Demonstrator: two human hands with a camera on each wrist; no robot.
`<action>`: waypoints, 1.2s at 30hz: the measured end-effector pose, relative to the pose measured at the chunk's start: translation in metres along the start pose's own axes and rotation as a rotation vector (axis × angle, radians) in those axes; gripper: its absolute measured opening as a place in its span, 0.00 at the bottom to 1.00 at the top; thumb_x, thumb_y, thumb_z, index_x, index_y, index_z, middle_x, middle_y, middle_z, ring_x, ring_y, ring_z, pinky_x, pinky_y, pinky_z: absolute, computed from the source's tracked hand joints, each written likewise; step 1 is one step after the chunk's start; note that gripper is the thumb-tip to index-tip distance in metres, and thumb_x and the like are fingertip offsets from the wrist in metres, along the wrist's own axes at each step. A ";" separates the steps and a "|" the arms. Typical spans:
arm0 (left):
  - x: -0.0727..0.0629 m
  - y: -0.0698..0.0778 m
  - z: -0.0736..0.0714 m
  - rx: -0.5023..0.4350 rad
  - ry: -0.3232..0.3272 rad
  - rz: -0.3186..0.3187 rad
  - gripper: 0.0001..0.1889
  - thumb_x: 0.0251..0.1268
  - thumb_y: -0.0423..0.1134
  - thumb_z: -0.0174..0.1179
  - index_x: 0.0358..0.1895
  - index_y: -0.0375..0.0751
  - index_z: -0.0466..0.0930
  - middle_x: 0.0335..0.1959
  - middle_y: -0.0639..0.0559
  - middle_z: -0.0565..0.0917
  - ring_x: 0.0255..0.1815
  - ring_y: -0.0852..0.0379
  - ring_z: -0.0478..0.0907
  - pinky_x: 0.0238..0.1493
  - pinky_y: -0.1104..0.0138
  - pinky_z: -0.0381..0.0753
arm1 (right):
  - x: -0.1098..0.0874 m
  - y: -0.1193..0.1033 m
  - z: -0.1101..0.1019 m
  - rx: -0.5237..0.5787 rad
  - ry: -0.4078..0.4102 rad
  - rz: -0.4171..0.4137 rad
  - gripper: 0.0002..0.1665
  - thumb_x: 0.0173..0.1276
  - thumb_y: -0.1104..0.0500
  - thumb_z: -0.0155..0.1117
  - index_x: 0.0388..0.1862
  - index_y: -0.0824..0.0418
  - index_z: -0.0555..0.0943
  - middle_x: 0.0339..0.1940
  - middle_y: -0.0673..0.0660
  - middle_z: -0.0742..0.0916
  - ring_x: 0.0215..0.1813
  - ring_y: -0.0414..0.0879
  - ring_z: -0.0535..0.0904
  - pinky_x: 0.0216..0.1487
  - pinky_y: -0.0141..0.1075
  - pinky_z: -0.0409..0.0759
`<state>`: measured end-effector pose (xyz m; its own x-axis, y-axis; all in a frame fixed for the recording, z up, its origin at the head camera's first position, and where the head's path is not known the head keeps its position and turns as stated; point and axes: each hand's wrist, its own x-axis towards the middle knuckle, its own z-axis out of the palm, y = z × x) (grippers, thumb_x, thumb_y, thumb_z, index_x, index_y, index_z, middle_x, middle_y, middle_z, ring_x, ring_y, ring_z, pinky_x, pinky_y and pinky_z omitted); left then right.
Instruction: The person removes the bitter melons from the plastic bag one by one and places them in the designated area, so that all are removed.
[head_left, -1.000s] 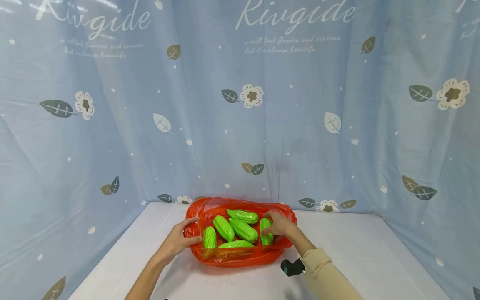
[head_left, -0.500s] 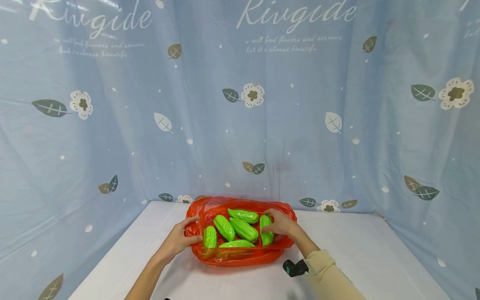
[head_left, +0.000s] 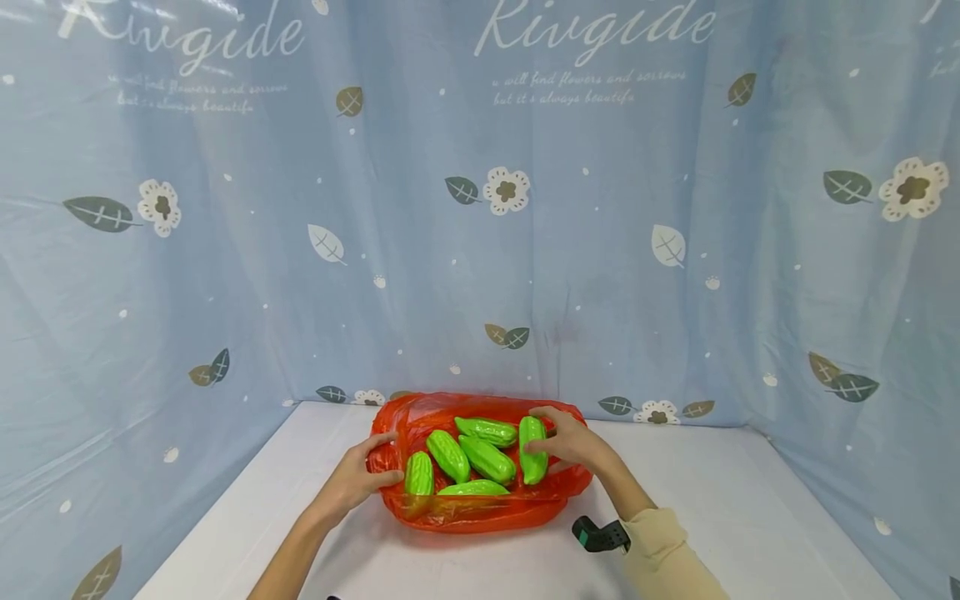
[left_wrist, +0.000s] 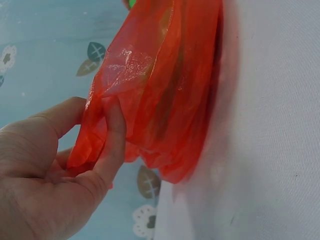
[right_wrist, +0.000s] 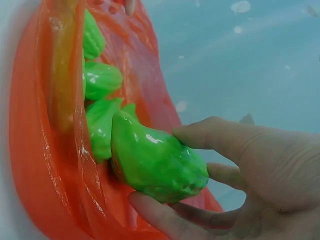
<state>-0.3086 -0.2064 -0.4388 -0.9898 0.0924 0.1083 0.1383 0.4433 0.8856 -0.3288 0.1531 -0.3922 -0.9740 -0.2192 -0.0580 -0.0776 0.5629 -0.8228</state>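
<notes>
Blue curtain (head_left: 420,283) behind red bag (head_left: 480,517) reads "Rivgide".

The left hand (head_left: 351,481) grips the open, see-through red bag (head_left: 480,518); five glossy green gourds (head_left: 487,461) lie inside. The right hand (head_left: 576,442) holds a sixth gourd (head_left: 533,460), narrow end nearest the person.

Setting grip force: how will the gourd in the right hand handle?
The gourd is probably stiff: no dent shows at the fingers of the right hand. Its glossy surface may be slippery. Rounded and long, it would likely roll if pushed.
</notes>
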 end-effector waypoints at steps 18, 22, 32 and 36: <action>0.001 0.000 0.000 0.007 -0.003 0.005 0.35 0.54 0.35 0.71 0.68 0.41 0.71 0.65 0.36 0.73 0.55 0.44 0.78 0.50 0.56 0.86 | -0.021 0.000 -0.018 -0.003 0.048 -0.049 0.40 0.62 0.57 0.69 0.72 0.56 0.66 0.58 0.68 0.78 0.51 0.55 0.79 0.37 0.46 0.88; 0.001 0.000 -0.001 0.009 -0.001 0.001 0.35 0.54 0.35 0.71 0.68 0.41 0.71 0.65 0.36 0.74 0.55 0.45 0.78 0.49 0.56 0.86 | -0.026 0.002 -0.024 -0.009 0.068 -0.045 0.41 0.63 0.55 0.68 0.73 0.57 0.66 0.57 0.68 0.79 0.50 0.55 0.80 0.38 0.45 0.87; -0.001 0.002 -0.002 0.027 -0.006 0.003 0.35 0.55 0.35 0.70 0.68 0.40 0.70 0.66 0.35 0.72 0.58 0.42 0.77 0.52 0.54 0.84 | -0.038 0.005 -0.036 -0.008 0.108 -0.057 0.40 0.62 0.55 0.70 0.73 0.55 0.66 0.57 0.68 0.79 0.46 0.52 0.82 0.38 0.45 0.88; -0.001 0.003 -0.001 0.034 -0.008 0.010 0.34 0.55 0.35 0.70 0.68 0.40 0.70 0.66 0.35 0.72 0.58 0.42 0.76 0.53 0.54 0.84 | -0.042 0.006 -0.044 -0.041 0.104 -0.082 0.41 0.63 0.54 0.70 0.73 0.57 0.65 0.56 0.70 0.79 0.44 0.51 0.83 0.36 0.44 0.88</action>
<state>-0.3077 -0.2065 -0.4357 -0.9880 0.1043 0.1137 0.1498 0.4726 0.8684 -0.2978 0.2008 -0.3693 -0.9807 -0.1830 0.0688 -0.1641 0.5793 -0.7985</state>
